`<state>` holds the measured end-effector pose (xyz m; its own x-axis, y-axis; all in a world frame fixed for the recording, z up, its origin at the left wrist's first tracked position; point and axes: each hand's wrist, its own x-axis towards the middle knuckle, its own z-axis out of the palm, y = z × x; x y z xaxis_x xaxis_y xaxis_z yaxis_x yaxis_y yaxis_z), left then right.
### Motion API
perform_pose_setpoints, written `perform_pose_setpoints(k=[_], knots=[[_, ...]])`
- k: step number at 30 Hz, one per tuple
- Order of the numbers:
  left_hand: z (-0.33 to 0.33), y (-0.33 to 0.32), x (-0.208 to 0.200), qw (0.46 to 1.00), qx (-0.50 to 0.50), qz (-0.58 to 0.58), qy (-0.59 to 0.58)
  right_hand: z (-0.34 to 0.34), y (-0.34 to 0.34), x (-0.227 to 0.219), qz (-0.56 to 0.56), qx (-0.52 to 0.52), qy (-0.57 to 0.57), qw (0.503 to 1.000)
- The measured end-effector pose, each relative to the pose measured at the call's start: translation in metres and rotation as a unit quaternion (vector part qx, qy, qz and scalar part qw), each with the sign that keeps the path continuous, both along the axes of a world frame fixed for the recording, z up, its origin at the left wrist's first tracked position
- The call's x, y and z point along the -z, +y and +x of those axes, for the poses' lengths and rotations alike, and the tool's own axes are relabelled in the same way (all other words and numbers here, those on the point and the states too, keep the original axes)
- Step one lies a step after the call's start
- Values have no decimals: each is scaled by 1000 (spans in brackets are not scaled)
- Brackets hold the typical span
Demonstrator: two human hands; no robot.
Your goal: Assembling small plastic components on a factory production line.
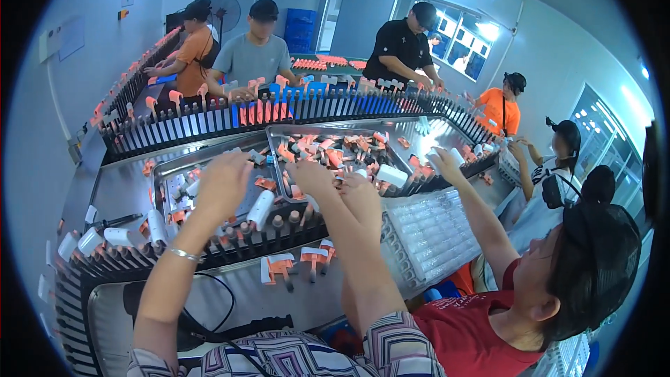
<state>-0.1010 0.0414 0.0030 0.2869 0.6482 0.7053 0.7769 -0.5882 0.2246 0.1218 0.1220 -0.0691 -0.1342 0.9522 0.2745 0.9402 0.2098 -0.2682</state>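
My left hand (225,176), a silver bracelet on its wrist, is over the conveyor's near line of upright black holders. Its fingers curl inward beside small grey and orange pieces (259,158); what they hold is hidden. Over the left edge of a metal tray (273,141) heaped with orange-and-white plastic parts (335,153), my right hand (309,177) bends down with its fingers closed; I cannot make out what is in them. A white cylindrical cap (261,210) leans between my arms. Several brush-like orange pieces (279,267) lie on the near metal surface.
A co-worker in red (474,328) works close at my right, one hand (361,199) beside mine. Clear plastic trays (433,234) lie there. Holders (279,108) curve around the table; other workers stand beyond. A black cable (227,300) loops near my left arm.
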Motion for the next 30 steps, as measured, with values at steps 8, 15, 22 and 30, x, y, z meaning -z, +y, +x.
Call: perform_pose_setpoints(k=[8,15,22,30], knots=[[5,7,33,937,-75,-275,201,-73,-27,-21,-22,-50,22,998],[-64,11,54,957,-103,-222,153,-31,-1,-56,274,-84,-82,955],[-44,9,26,995,-82,-20,52,43,17,7,23,22,-107,994],[38,37,24,989,8,-133,69,-28,-4,-17,-25,-28,70,997]])
